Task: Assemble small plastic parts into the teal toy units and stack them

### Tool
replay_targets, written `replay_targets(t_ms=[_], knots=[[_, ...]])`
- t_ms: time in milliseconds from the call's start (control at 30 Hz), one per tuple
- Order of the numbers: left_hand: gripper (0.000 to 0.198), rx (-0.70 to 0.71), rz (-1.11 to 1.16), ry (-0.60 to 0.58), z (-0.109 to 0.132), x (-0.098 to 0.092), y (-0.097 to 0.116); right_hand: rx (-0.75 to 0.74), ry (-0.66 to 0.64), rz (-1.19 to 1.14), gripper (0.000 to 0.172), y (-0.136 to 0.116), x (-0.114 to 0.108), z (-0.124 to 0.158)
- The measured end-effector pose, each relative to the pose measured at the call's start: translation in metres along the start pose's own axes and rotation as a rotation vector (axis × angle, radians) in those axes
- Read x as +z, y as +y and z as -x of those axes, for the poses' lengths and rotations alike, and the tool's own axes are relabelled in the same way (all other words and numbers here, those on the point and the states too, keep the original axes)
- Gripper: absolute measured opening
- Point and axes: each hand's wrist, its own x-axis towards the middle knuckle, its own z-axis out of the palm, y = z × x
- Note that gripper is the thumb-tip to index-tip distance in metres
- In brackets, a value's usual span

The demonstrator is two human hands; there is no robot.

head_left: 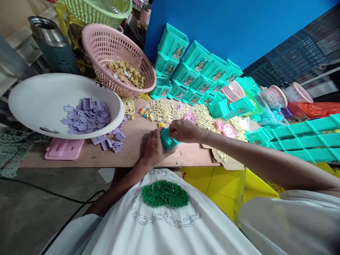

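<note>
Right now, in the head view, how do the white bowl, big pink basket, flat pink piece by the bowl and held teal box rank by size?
1. White bowl
2. Big pink basket
3. Flat pink piece, partly hidden
4. Teal box, partly hidden

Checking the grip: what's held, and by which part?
A teal box: the left hand holds its left side; the right hand is at its upper right edge.
</note>
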Motion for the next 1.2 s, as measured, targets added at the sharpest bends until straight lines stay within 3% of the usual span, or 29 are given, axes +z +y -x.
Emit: replay_targets(t_ms=[167,367,633,833,1200], knots=[[0.075,0.011,0.006,0.012,0.0,0.0,-0.001,-0.04,-0.085,0.069,0.027,-0.004,-0.01,-0.005],[0.063,0.073,-0.007,0.047,-0.001,0.003,-0.002,0.0,-0.229,-0.182,0.026,-0.011,-0.014,-0.009],[0.062,0.035,0.008,0.008,-0.002,0.002,0.001,0.066,-0.175,-0.202,0.023,-0.017,-0.008,-0.009],[0.051,0.009,0.01,-0.025,-0.003,0.0,0.002,0.063,-0.039,0.049,0.022,-0.027,-0.002,-0.006],[0.051,0.042,0.037,-0.028,-0.003,0.001,-0.002,0.117,-0.026,0.085,0.028,-0.032,-0.002,-0.006]])
